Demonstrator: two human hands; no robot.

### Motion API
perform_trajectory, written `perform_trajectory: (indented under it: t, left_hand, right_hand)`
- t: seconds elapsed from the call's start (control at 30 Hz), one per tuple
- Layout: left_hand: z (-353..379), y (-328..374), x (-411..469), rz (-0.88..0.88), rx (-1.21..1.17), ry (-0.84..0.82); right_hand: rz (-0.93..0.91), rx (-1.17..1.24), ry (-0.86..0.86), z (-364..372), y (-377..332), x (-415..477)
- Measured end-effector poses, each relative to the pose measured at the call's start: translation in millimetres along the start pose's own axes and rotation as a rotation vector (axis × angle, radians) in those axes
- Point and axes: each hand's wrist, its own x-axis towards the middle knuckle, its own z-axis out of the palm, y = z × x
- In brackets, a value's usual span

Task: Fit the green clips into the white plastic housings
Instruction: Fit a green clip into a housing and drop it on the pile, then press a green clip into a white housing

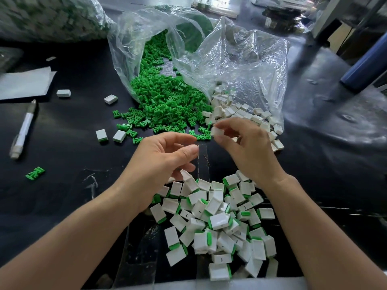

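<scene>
Right hand (240, 147) pinches one white housing (217, 130) btw thumb & fingertips, held above the worktop (73, 132), just in front of the clips (165, 101) spilling from the bag (240, 65). Left hand (165, 158) hangs loosely curled, thumb & index apart, nothing visible in it. Finished units (219, 218) are heaped near the wrists. Clips look light, stiff, small & prob. slick, so easy to fumble: take one by its flat sides w/ thumb & index, insertion end free. Housing seems rigid & thin-walled: hold by outer faces, open end toward the clip.
</scene>
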Motion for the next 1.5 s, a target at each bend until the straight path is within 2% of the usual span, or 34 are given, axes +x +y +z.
perform_trajectory:
  t: [0.2,0.27,0.33,0.4,0.5,0.67,0.77,1.1,1.3,1.37,1.5]
  left_hand:
    - [0.9,-1.3,1.4,0.015,0.007,-0.021]
    - [0.2,-1.6,1.8,0.034,0.017,-0.008]
    - [-0.4,-1.9,1.9,0.043,0.01,0.005]
    - [-0.6,-1.8,1.8,0.039,-0.008,0.012]
    - [0.0,-1.2,1.0,0.019,-0.055,0.012]
    - [0.5,0.0,1.3,0.007,-0.1,0.007]
    - [0.5,0.2,1.1,0.001,-0.119,-0.001]
    - [-1.3,0.9,0.6,-0.038,-0.148,-0.044]
    - [-0.9,2.6,-1.4,0.031,-0.027,-0.029]
    - [-1.3,3.0,-1.3,0.04,-0.003,-0.025]
    - [0.8,2.0,-1.2,0.023,-0.002,-0.019]
  right_hand:
    - [-0.262,0.14,-0.119,7.2,-18.9,-11.4]
    - [-0.296,0.168,-0.167,7.0,-20.6,-13.0]
    - [-0.266,0.19,-0.188,5.0,-19.9,-11.8]
    - [-0.168,0.164,-0.137,3.0,-15.6,-8.1]
    - [-0.037,-0.022,-0.055,4.8,-2.7,-1.4]
    - [0.05,-0.337,-0.258,15.3,9.9,3.4]
    - [0.041,-0.397,-0.266,17.7,9.1,4.4]
    - [0.067,-0.329,-0.226,11.3,5.7,4.1]
    - [0.083,-0.277,-0.189,4.5,5.5,2.4]
    - [0.08,-0.165,-0.155,0.5,2.9,0.6]
    - [0.151,0.208,-0.111,-5.6,-4.6,-4.9]
